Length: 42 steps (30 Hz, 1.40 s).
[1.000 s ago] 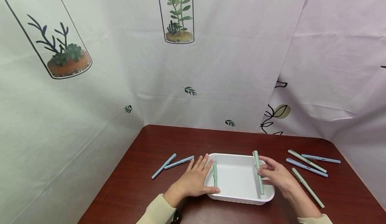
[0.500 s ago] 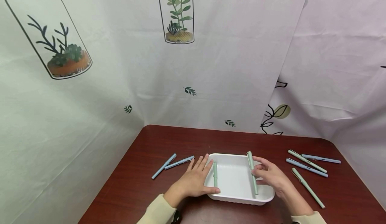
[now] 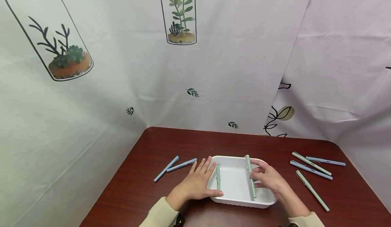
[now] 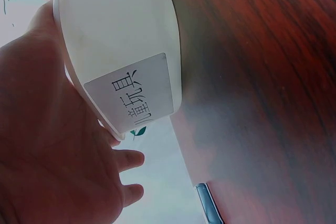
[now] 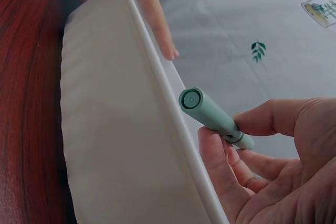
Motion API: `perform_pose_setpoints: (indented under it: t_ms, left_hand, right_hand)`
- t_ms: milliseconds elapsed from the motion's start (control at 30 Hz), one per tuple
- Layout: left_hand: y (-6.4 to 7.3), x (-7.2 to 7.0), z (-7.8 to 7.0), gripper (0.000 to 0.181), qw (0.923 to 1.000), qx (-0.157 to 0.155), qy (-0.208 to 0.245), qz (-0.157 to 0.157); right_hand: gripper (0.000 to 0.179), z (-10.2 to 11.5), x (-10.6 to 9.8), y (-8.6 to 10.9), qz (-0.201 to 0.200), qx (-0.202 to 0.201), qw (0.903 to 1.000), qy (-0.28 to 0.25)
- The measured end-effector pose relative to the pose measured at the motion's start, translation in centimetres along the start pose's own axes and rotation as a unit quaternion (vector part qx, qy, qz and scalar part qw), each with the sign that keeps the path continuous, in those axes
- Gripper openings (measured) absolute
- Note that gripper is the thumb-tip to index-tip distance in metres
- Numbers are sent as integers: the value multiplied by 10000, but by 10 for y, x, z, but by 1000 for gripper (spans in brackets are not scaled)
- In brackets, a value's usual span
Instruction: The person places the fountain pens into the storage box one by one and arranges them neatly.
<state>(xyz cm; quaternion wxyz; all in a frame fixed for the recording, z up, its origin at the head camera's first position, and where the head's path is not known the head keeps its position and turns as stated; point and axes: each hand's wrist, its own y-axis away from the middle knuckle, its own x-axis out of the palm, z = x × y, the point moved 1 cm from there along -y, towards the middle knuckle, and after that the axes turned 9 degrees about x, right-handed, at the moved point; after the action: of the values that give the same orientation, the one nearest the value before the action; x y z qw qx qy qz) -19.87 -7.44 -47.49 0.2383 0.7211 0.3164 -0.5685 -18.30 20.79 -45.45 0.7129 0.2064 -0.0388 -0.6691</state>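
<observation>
My right hand pinches a light green pen between thumb and fingers, over the right part of a white tray. In the right wrist view, the round end of that pen overlaps the tray rim. My left hand lies with straight, spread fingers on the tray's left rim, thumb along the front edge. Another light green pen lies inside the tray by the left wall, beside that hand. In the left wrist view, a label with printed characters is stuck on the tray's outer wall.
Two blue pens lie left of the tray on the dark red table. To the right are a green pen, another green pen, and blue pens close together. A patterned cloth hangs behind the table.
My right hand has moved left with the green pen, from the tray's right side farther over its inside. The left hand and the other pens have stayed in place.
</observation>
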Motion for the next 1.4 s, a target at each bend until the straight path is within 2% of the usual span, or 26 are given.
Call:
perform_pose_setpoints:
  t_ms: [367,1400]
  left_hand:
    - [1,-1,0,106,10000,-10,16,19]
    - [-1,1,1,105,10000,-44,-30,54]
  right_hand:
    - [60,-3,12,-7,166,-57,9998,-106]
    - [60,-8,45,-20,18,139,9999,-97]
